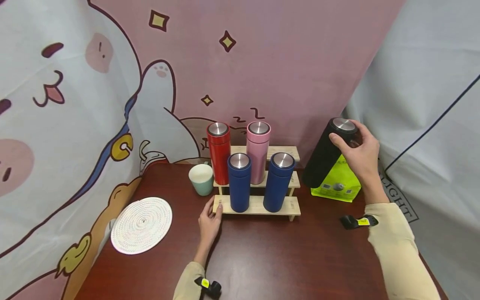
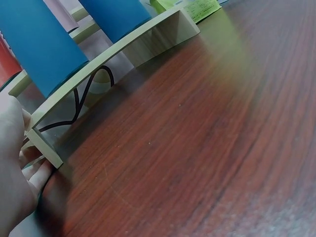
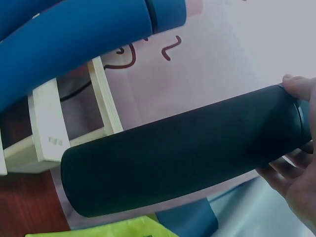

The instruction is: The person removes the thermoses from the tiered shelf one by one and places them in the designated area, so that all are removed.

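Right hand (image 1: pixel 359 156) grips the top of a black thermos (image 1: pixel 325 156), fingers curled round its cap end, holding it tilted to the right of the wooden stepped rack (image 1: pixel 258 206), in front of a lime-green pouch (image 1: pixel 337 181). Left hand (image 1: pixel 210 221) rests with relaxed fingers against the rack's near left corner. On the rack stand two blue thermoses (image 1: pixel 239 182), with a red thermos (image 1: pixel 219 152) and a pink thermos (image 1: pixel 258 152) behind. Left of the rack sit a pale green cup (image 1: pixel 201 179) and a white woven coaster (image 1: pixel 141 225) on the dark wooden table (image 1: pixel 285 258).
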{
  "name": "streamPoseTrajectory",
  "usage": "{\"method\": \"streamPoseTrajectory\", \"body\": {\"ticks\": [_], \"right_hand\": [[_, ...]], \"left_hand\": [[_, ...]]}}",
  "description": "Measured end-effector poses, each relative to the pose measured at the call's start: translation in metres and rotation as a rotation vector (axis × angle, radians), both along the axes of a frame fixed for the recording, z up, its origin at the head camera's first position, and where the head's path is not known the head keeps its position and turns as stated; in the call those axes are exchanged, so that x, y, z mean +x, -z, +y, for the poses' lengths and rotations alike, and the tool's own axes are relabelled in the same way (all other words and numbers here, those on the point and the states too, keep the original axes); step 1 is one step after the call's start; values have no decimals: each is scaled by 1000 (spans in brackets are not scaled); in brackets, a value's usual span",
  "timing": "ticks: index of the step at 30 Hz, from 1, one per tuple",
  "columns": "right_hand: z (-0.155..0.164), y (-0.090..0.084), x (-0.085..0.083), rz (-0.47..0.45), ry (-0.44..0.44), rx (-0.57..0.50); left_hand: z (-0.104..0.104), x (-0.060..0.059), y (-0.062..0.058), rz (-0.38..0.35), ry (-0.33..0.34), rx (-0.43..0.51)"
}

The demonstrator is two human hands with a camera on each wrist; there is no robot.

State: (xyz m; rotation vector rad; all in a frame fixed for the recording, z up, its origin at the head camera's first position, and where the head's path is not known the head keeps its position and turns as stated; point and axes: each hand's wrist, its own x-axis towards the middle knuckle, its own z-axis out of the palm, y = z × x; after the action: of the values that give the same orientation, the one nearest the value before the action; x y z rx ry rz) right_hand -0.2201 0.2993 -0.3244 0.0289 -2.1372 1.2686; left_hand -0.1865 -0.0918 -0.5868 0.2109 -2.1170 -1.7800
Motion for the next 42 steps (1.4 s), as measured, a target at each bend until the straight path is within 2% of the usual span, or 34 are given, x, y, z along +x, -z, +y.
{"method": "streamPoseTrajectory", "body": {"ticks": [4, 11, 28, 39, 42], "right_hand": [[10, 0, 4, -44, 13, -7], [27, 1, 10, -56, 36, -13], [73, 9, 32, -125, 195, -4], [106, 20, 52, -209, 315, -65], [113, 26, 56, -186, 334, -77]], "left_hand": [[0, 0, 0, -4, -1, -2], [0, 0, -1, -1, 0, 5], [1, 0, 1, -18, -18, 13], [3, 0, 2, -30, -15, 14], [2, 0, 2, -29, -20, 6]]}}
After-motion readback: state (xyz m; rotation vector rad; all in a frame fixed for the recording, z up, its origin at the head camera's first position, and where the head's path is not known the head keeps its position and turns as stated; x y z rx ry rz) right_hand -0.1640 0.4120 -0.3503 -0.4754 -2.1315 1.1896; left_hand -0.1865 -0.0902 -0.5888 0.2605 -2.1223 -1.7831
